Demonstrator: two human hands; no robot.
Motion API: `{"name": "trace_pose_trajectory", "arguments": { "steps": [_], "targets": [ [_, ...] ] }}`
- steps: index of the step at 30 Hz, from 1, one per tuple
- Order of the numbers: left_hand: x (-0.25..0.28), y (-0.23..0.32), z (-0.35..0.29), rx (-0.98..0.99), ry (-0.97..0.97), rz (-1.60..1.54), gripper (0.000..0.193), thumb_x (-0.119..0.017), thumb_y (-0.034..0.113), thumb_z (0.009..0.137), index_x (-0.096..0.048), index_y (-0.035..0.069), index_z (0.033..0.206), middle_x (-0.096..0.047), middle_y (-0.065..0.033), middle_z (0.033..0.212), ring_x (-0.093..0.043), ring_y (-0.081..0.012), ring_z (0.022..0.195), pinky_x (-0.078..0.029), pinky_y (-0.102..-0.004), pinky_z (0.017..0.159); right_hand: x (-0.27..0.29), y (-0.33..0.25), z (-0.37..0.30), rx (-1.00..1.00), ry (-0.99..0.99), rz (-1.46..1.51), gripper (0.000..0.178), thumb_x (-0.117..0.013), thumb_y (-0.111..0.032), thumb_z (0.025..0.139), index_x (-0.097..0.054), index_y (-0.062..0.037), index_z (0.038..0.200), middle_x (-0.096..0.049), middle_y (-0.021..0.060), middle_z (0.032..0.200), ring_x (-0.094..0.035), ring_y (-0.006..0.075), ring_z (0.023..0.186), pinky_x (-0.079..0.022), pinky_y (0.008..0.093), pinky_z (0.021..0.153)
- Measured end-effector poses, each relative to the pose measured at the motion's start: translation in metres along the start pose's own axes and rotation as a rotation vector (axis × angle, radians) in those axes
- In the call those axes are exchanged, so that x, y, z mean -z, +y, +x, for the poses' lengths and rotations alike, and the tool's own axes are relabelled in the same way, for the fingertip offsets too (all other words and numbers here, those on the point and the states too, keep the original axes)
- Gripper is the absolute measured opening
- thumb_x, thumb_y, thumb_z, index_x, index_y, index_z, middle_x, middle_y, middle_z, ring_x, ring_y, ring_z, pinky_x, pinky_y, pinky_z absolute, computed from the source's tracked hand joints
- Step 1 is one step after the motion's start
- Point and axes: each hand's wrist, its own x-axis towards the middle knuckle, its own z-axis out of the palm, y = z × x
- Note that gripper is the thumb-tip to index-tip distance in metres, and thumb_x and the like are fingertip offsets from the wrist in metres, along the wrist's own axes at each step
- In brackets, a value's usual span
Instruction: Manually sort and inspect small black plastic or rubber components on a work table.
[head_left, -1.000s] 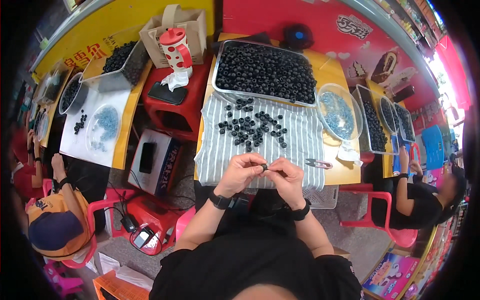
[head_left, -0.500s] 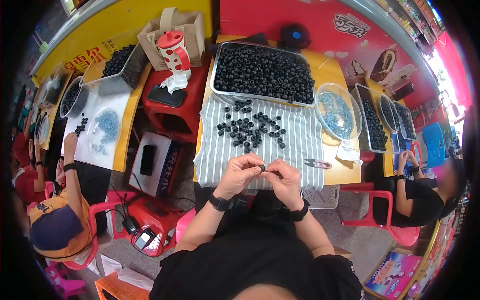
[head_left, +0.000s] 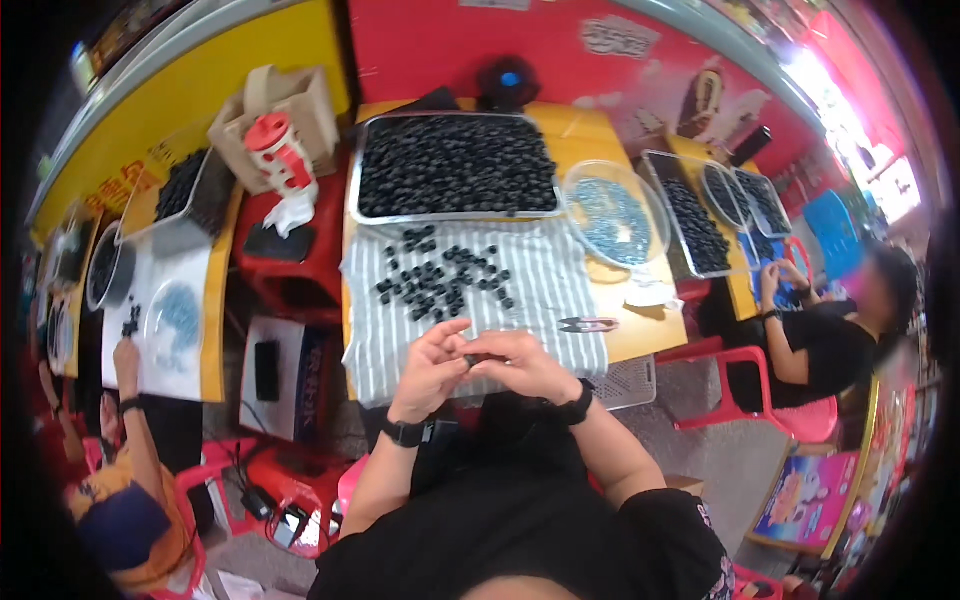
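My left hand [head_left: 430, 370] and my right hand [head_left: 522, 362] meet over the near edge of a grey-and-white striped cloth [head_left: 545, 265]. Between their fingertips is a small dark round piece [head_left: 471, 360], mostly covered by the fingers. The right thumb and fingers are closed on it; the left thumb presses against it while the left index finger is raised. Just beyond lie loose black round pieces [head_left: 445, 280], some with a visible hole. A large clear tray [head_left: 460, 219] behind them is filled with the same pieces. Thread snips [head_left: 588, 325] rest to the right.
A round clear tub [head_left: 660, 235] holding small bluish pieces stands at the table's right. Left are a red stool [head_left: 275, 275] with a phone and spotted cup [head_left: 280, 155], and a paper bag [head_left: 315, 110]. Co-workers sit at side tables on both sides.
The view has shifted, so the table sits further left. My right hand has turned, its fingers now lying across toward the left hand. My left fingers have lifted and spread somewhat.
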Motion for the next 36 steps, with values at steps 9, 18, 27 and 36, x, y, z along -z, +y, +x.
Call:
{"name": "trace_pose_trajectory", "arguments": {
  "steps": [9, 18, 27, 36],
  "targets": [
    [0.002, -0.001, -0.001, 0.071, -0.094, 0.049, 0.053, -0.065, -0.006, 0.08, -0.046, -0.004, 0.13, -0.06, -0.0068, 0.092, -0.061, -0.0129, 0.078, -0.052, -0.0247, 0.071, -0.008, 0.004, -0.015, 0.037, 0.039, 0.08, 0.016, -0.067, 0.0, 0.076, -0.064, -0.0016, 0.091, -0.065, 0.0124, 0.078, -0.064, 0.0255, 0.07, -0.048, 0.0329, 0.062],
    [0.003, 0.0, -0.002, 0.081, -0.117, 0.018, 0.045, -0.062, 0.0, 0.086, -0.048, -0.005, 0.129, -0.063, -0.0164, 0.109, -0.065, -0.0208, 0.091, -0.053, -0.0288, 0.079, -0.007, -0.002, -0.019, 0.076, 0.154, -0.033, 0.017, -0.068, -0.003, 0.078, -0.061, 0.0005, 0.092, -0.062, 0.011, 0.075, -0.061, 0.022, 0.066, -0.046, 0.0311, 0.059],
    [0.005, -0.004, 0.0, 0.03, -0.095, 0.07, 0.037, -0.059, 0.006, 0.091, -0.052, -0.005, 0.126, -0.063, -0.0191, 0.11, -0.065, -0.0249, 0.091, -0.053, -0.0311, 0.08, 0.193, -0.022, -0.051, -0.118, 0.797, -0.4, 0.02, -0.07, -0.002, 0.078, -0.062, 0.0012, 0.097, -0.061, 0.0042, 0.081, -0.058, 0.0104, 0.074, -0.048, 0.0256, 0.066],
    [0.007, -0.007, 0.0, 0.024, -0.041, 0.008, 0.02, -0.059, 0.008, 0.092, -0.06, -0.003, 0.108, -0.065, -0.0143, 0.102, -0.065, -0.0204, 0.087, -0.052, -0.0306, 0.078, 0.161, 0.016, -0.034, -0.158, 0.503, -0.463, 0.025, -0.071, -0.002, 0.077, -0.063, 0.0015, 0.101, -0.063, 0.0072, 0.083, -0.061, 0.0143, 0.071, -0.049, 0.027, 0.064]
  ]
}}
